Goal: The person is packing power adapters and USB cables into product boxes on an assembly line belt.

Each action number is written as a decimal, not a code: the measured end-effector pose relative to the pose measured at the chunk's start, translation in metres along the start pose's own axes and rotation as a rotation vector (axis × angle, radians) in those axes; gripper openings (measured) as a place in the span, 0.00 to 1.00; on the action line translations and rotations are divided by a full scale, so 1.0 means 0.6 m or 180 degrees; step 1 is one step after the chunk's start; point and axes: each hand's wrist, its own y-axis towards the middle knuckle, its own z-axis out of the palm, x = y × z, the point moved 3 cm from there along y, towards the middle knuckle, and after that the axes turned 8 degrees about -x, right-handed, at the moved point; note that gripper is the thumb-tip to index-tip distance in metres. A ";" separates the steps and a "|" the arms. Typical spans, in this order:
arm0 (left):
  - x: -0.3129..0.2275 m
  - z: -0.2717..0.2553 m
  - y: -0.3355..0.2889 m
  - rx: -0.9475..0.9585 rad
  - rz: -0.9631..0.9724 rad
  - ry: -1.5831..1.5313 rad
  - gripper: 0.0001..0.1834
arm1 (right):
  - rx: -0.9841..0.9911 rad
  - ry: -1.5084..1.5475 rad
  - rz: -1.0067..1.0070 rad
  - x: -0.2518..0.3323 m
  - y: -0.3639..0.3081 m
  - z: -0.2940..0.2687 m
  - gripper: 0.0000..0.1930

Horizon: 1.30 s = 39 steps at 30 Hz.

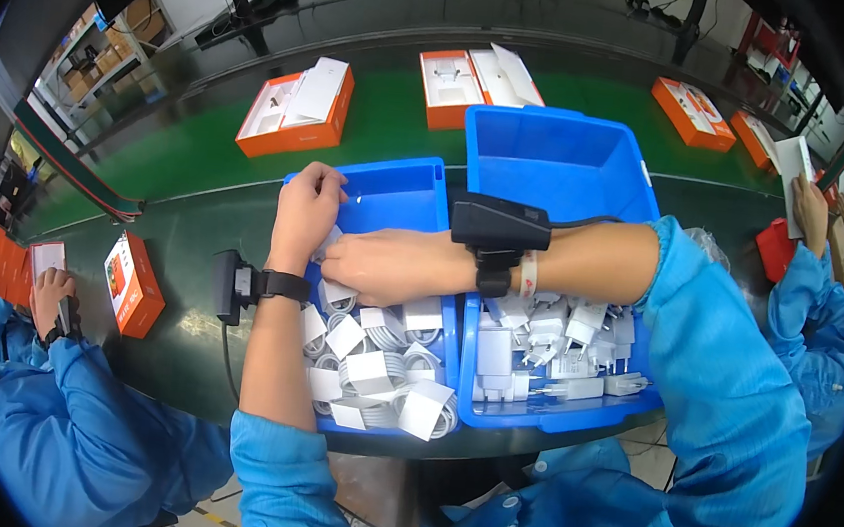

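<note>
My left hand is at the far left rim of the left blue bin, its fingers curled and closed. What they hold, if anything, is hidden. My right hand reaches across that bin from the right, fingers bent in toward my left wrist. A small whitish piece shows between the two hands, too covered to name. Below them in the same bin lie several coiled white cables with white paper wraps. Beside it, the right blue bin holds many white plug-in power adapters, under my right forearm.
Behind the adapters stands another blue bin. Open orange boxes with white inserts line the green belt; another orange box is left on the table. Co-workers in blue sleeves handle boxes at both sides. Cables trail from devices on my wrists.
</note>
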 end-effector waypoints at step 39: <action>-0.019 0.038 -0.025 0.0373 0.0735 0.1138 0.11 | -0.0160 -0.1396 0.2025 -0.430 -0.220 -0.312 0.22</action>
